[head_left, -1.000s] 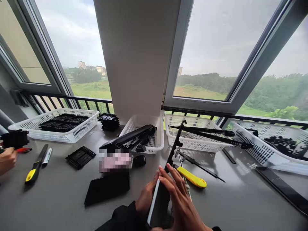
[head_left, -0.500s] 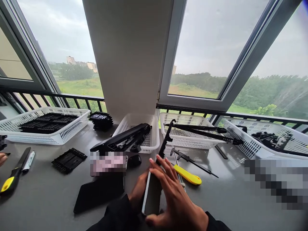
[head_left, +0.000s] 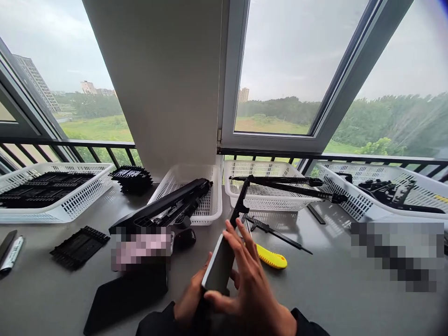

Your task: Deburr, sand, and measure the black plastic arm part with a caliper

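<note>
In the head view, a long black plastic part (head_left: 241,205) with a hooked end points away from me, tilted up over the table. Against it lies a flat grey rectangular block (head_left: 220,267) with a pale edge. My left hand (head_left: 192,295) is closed around the near part of the black piece, its fingers mostly hidden. My right hand (head_left: 252,281) grips the grey block, thumb at its lower end and fingers along its far right side. Just beyond the right hand are a yellow-handled tool (head_left: 271,257) and a black caliper (head_left: 278,233).
White perforated baskets (head_left: 224,186) line the back, several holding black parts. A black mouse (head_left: 185,238), a black flat pad (head_left: 128,296), a black ribbed plate (head_left: 80,247) and a marker (head_left: 12,254) lie leftward. A large black housing (head_left: 164,205) leans on a basket.
The view has turned, so most table items sit further left. The grey block's face now shows more, tilted towards me, and both hands still hold the parts.
</note>
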Motion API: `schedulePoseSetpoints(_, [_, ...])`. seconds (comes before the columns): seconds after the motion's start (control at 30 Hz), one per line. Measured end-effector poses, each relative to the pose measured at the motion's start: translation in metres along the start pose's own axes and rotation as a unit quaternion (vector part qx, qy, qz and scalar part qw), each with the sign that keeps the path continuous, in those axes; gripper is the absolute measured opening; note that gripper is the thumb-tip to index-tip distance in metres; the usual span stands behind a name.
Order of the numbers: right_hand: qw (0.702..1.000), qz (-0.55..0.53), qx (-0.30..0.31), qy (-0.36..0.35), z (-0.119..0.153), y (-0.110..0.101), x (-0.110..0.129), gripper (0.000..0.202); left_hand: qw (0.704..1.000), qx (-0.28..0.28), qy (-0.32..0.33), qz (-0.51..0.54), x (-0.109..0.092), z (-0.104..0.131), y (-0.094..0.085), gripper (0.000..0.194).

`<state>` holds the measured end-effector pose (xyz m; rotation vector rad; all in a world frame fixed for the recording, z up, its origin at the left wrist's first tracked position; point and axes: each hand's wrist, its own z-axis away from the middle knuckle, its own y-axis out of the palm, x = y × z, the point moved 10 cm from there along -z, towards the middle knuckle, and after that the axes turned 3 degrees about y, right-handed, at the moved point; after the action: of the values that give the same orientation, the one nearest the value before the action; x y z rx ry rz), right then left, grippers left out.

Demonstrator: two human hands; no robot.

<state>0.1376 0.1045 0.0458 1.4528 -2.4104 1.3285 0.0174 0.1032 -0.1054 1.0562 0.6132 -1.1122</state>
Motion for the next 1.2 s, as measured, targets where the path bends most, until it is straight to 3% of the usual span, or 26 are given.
schedulePoseSetpoints(0.13, [0.999,-0.009,0.027,-0.043,0.004,0.007,0.011,0.115,0.999,0.005,0.040,-0.033,0.002,0.000,-0.009,0.045])
schedulePoseSetpoints(0.27, [1.000,0.006,-0.013,-0.006,0.003,0.001,0.002,0.115,0.999,0.012,0.031,-0.028,0.009,0.000,-0.005,0.054])
schedulePoseSetpoints(0.37, [1.000,0.010,0.003,-0.024,0.004,0.004,0.008,0.119,0.997,-0.004,0.067,-0.048,-0.006,0.004,-0.003,0.041])
schedulePoseSetpoints(0.43, [0.999,0.008,0.019,-0.046,0.005,0.006,0.014,0.116,0.997,-0.004,0.076,-0.035,-0.017,0.008,0.002,0.044])
schedulePoseSetpoints(0.5, [0.999,0.000,0.006,-0.041,0.004,0.002,0.012,0.109,0.999,0.028,0.035,-0.001,-0.017,0.009,0.014,0.036])
schedulePoseSetpoints(0.6, [0.998,-0.036,-0.049,0.005,0.004,-0.013,-0.003,0.093,0.992,0.116,-0.025,0.046,-0.013,0.013,0.040,0.069])
schedulePoseSetpoints(0.67, [0.989,-0.115,-0.074,0.055,0.004,-0.022,-0.019,0.082,0.982,0.168,-0.027,0.076,-0.015,0.016,0.054,0.073])
schedulePoseSetpoints(0.73, [0.953,-0.264,-0.079,0.127,0.004,-0.026,-0.042,0.071,0.974,0.197,-0.019,0.108,-0.017,0.018,0.061,0.068])
schedulePoseSetpoints(0.87, [0.808,-0.533,-0.069,0.241,0.001,-0.025,-0.075,0.081,0.964,0.222,-0.002,0.144,-0.022,0.022,0.065,0.065])
schedulePoseSetpoints(0.93, [0.772,-0.576,-0.075,0.260,-0.002,-0.029,-0.082,0.087,0.963,0.227,0.001,0.146,-0.024,0.023,0.065,0.064])
schedulePoseSetpoints(1.03, [0.746,-0.603,-0.090,0.267,-0.003,-0.032,-0.087,0.088,0.963,0.228,0.004,0.146,-0.025,0.020,0.063,0.062])
schedulePoseSetpoints(1.13, [0.760,-0.584,-0.119,0.260,0.000,-0.036,-0.089,0.083,0.958,0.240,0.013,0.158,-0.025,0.015,0.062,0.060])
schedulePoseSetpoints(1.2, [0.821,-0.500,-0.130,0.245,0.001,-0.043,-0.087,0.072,0.955,0.243,0.018,0.170,-0.024,0.012,0.060,0.061])
